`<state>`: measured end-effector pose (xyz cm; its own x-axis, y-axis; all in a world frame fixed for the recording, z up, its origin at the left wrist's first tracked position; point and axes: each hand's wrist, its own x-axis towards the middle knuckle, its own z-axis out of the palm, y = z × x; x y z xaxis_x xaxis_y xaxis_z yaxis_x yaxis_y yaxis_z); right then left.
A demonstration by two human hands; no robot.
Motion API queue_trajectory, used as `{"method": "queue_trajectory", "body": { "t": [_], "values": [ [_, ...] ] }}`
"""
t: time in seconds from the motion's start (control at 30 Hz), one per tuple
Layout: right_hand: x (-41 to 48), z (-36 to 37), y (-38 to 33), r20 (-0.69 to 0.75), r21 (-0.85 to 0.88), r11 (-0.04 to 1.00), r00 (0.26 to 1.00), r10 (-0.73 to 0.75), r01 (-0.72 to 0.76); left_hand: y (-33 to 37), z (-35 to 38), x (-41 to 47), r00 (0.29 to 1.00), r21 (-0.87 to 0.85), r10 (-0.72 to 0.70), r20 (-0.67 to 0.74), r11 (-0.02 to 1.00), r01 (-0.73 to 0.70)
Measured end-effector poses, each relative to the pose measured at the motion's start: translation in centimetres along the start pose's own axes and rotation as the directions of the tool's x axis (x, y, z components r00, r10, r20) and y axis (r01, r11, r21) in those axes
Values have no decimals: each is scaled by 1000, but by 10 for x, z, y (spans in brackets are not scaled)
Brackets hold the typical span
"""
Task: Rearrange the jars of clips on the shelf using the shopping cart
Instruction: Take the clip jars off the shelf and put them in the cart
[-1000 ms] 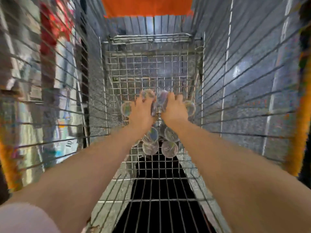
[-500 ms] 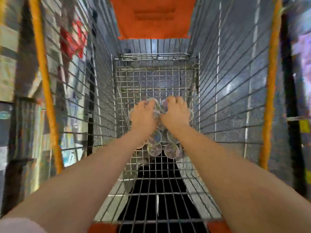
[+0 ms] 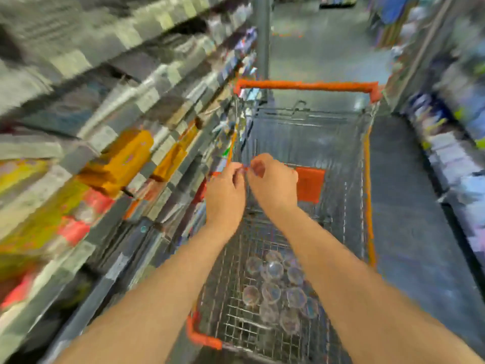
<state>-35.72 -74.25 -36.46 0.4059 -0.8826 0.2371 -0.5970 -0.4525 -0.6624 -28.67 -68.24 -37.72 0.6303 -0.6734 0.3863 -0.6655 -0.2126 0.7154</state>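
While your left hand [image 3: 225, 198] and right hand [image 3: 274, 187] hang side by side above the shopping cart [image 3: 304, 85], the fingers [image 3: 259, 166] of both are curled inward and nearly touch each other. Motion blur keeps me from telling whether they pinch something small or grasp nothing.

The jars of clips [image 3: 274, 271] are not in your grip. They lie clustered on the wire floor of the basket, well below the fingers and back toward your body, round tops facing up. The shelf [image 3: 147, 101] runs along to the left of the fingers, and the orange flap [image 3: 311, 185] sits just to their right and beyond.

I'd judge the jars to be clear hard plastic: light, stiff, and smooth enough to slip. Take each one round its side wall just under the top, thumb opposite fingers, rather than by the lid alone, which might pop off. One jar per hand is probably safe; more invites a drop.
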Motion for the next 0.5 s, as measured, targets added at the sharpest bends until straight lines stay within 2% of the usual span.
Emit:
{"method": "queue_trajectory", "body": {
  "t": [0.17, 0.37, 0.5],
  "values": [
    [-41, -51, -83, -1, 187, 949, 966, -260, 255, 42, -97, -18, 959, 109, 82, -271, 993, -54],
    [-96, -82, -170, 34, 312, 829, 866, -498, 464, 72, -212, -64, 899, 206, 125, -420, 978, -40],
    [-130, -84, -244, 10, 352, 739, 787, -616, 574, 79, -303, -84, 846, 385, 212, -490, 923, -8]
  ]
}}
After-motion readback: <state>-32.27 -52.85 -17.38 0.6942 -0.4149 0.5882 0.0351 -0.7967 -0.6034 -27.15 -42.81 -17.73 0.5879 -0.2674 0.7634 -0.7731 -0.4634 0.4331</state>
